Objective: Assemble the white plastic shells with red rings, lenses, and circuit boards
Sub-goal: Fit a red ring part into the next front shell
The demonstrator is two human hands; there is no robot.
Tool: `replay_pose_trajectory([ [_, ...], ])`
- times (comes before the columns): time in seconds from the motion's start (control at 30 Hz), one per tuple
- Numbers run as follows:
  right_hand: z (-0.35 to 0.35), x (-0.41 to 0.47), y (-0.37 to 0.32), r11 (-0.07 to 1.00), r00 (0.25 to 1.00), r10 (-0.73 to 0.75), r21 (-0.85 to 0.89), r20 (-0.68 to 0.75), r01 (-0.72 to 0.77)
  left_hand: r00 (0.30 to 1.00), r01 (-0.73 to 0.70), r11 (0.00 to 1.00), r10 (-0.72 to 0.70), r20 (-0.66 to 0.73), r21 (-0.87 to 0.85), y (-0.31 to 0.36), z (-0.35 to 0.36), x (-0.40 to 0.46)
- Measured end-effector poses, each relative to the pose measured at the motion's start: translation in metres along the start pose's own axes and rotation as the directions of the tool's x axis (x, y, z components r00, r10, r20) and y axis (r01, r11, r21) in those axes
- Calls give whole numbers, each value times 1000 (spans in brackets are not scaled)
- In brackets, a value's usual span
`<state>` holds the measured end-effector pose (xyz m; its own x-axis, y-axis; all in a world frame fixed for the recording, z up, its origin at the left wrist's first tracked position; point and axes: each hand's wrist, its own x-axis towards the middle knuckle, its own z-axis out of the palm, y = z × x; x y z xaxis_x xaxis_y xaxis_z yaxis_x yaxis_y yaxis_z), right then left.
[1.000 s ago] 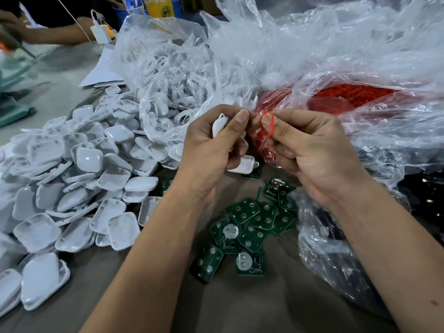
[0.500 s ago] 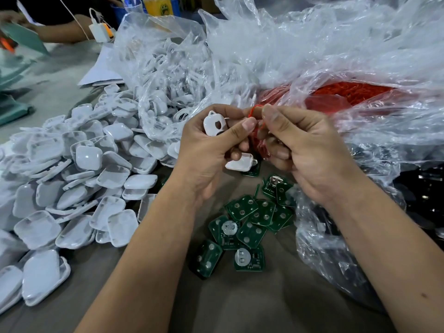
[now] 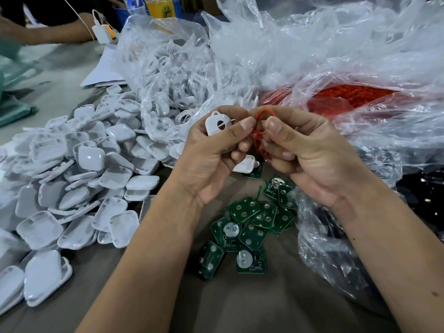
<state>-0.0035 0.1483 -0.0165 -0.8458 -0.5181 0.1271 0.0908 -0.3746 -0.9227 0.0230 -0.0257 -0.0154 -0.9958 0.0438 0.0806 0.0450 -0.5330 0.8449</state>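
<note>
A white shell (image 3: 217,123) with a round hole is gripped in the left hand (image 3: 211,152), and a red ring (image 3: 263,113) is pinched by the right hand (image 3: 310,155), above the counter (image 3: 252,306). Green circuit boards (image 3: 249,227) are scattered just below the hands, hemmed between a heap of shells (image 3: 79,179) toward the left edge and clear bags (image 3: 336,68) toward the right and far edges. Bare counter is left only along the near edge.

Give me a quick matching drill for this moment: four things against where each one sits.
Things:
1. white shell with a hole
2. red ring
3. green circuit boards
4. loose white shells

Places:
A. heaped on the table's left side
B. in the left hand
C. on the table below the hands
D. pinched by both hands, the right hand included

Pairs: 1-B, 2-D, 3-C, 4-A
</note>
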Motion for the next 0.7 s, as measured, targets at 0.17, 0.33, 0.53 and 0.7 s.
replay_pose_trajectory([
  [0.17, 1, 0, -1, 1000, 1000, -2, -23, -9, 2, 999, -39, 997, 40, -25, 64, 1, 2, -1],
  [0.33, 3, 1, 1, 995, 996, -79, -67, -52, 75, 992, -124, 984, 124, 2, 132, 2, 3, -2],
  [0.53, 3, 1, 4, 984, 986, -158, -96, -63, 151, 989, -150, 980, 149, 21, 130, 2, 3, -2],
  [0.7, 3, 3, 6, 960, 962, -258, -137, -95, 244, 988, -146, 987, 143, 49, 73, 1, 2, -2],
])
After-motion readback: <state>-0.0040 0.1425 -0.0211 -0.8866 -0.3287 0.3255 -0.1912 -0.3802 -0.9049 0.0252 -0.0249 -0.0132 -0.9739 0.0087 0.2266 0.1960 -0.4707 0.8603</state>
